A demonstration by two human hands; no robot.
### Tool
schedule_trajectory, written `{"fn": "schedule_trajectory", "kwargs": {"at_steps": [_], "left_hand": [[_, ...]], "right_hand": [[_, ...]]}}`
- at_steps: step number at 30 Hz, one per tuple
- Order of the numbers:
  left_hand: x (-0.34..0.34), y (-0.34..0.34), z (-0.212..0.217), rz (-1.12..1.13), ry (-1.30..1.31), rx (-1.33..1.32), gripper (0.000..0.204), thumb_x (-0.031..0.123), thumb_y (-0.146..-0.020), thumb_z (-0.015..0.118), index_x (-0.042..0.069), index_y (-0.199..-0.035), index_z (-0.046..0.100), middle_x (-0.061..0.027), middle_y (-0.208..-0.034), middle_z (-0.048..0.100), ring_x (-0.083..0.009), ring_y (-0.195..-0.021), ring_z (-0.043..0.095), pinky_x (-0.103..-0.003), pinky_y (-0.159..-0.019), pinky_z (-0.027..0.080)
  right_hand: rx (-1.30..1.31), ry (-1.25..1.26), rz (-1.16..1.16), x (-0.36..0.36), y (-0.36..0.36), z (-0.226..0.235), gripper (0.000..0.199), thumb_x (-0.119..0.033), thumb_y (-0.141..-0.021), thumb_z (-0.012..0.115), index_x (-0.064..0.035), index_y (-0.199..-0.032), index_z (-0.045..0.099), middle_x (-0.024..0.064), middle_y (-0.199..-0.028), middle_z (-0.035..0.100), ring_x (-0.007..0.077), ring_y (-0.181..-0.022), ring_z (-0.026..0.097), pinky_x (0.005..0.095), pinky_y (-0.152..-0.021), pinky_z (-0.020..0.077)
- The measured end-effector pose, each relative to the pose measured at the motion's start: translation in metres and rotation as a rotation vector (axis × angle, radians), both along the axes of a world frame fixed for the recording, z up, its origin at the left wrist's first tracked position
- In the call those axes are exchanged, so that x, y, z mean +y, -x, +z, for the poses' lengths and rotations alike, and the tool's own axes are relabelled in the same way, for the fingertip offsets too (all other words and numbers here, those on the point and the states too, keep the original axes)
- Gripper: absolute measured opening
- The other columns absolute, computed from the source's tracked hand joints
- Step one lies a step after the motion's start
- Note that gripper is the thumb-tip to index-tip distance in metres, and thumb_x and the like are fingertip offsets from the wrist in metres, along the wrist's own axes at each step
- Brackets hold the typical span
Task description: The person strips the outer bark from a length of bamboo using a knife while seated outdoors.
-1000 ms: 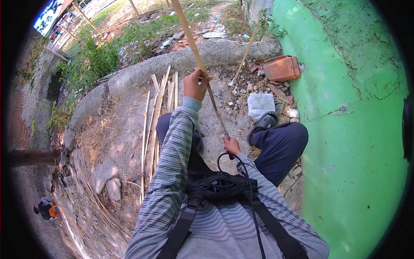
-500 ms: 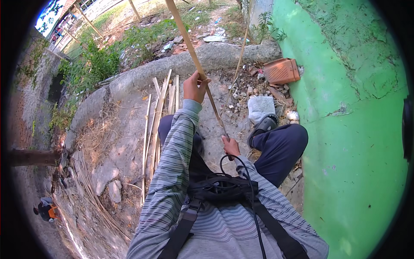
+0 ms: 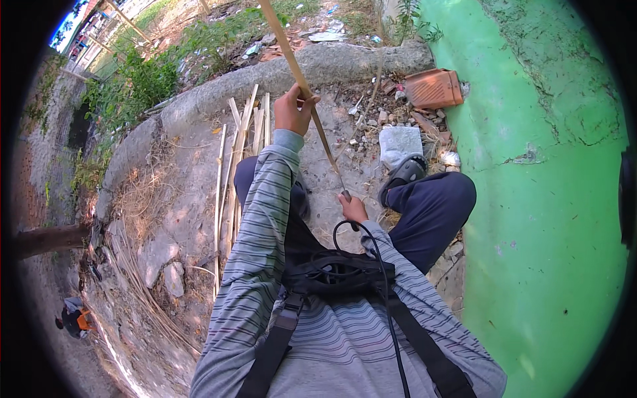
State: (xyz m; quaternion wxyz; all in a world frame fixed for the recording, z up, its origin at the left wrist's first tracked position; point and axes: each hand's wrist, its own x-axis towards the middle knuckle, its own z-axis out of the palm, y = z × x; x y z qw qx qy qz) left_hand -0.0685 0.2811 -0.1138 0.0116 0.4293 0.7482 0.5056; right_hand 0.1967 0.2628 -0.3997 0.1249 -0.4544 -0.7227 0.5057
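My left hand (image 3: 294,111) is closed around a long pale bamboo strip (image 3: 284,48), which slants up and away past the top of the view. Below that hand the strip continues, darker and thinner, toward my right hand (image 3: 354,209). The right hand is closed on the handle of what looks like a knife (image 3: 343,187); its narrow grey blade meets the strip's lower end. Exactly how the blade touches the strip is too small to tell. Several pale bamboo strips (image 3: 247,142) lie on the ground beside my left knee.
A green wall (image 3: 531,219) rises close on my right. An orange ribbed clay tile (image 3: 434,89), rubble and a white block (image 3: 401,144) lie along it. A low concrete kerb (image 3: 265,83) curves ahead. Another person (image 3: 74,318) is far off at lower left.
The view has shifted slightly, with the ground ahead higher in the picture. Both hands keep their hold. The thin strand hanging right of the bamboo strip looks shorter and less distinct.
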Motion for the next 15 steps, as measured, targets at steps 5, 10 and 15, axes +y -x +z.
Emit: {"fn": "schedule_trajectory", "kwargs": {"at_steps": [5, 10, 15], "left_hand": [[-0.008, 0.001, -0.007, 0.037, -0.034, 0.013, 0.023, 0.013, -0.080, 0.077, -0.001, -0.089, 0.061, -0.0134, -0.075, 0.069, -0.0263, -0.065, 0.069, -0.035, -0.059, 0.054], [-0.007, 0.000, -0.010, 0.003, 0.008, 0.002, 0.021, 0.014, -0.083, 0.075, 0.000, -0.095, 0.066, -0.0115, -0.081, 0.072, -0.0211, -0.071, 0.072, -0.031, -0.063, 0.056], [-0.005, 0.003, -0.013, 0.011, -0.044, 0.006, 0.024, 0.013, -0.079, 0.078, -0.001, -0.089, 0.061, -0.0141, -0.075, 0.069, -0.0262, -0.068, 0.071, -0.035, -0.060, 0.054]], "right_hand": [[0.095, 0.835, -0.116, 0.019, 0.018, 0.035, 0.046, -0.051, -0.094, 0.057, -0.0065, -0.084, 0.053, 0.0027, -0.059, 0.053, 0.0116, -0.042, 0.049, 0.0286, -0.040, 0.0402], [0.353, 1.304, -0.258, 0.016, 0.014, 0.039, 0.045, -0.053, -0.095, 0.056, -0.0090, -0.087, 0.047, -0.0004, -0.057, 0.044, 0.0078, -0.042, 0.042, 0.0242, -0.039, 0.0340], [0.099, 0.637, -0.129, 0.000, 0.013, 0.047, 0.046, -0.052, -0.094, 0.056, -0.0083, -0.081, 0.051, -0.0002, -0.055, 0.048, 0.0097, -0.040, 0.045, 0.0270, -0.039, 0.0366]]}}
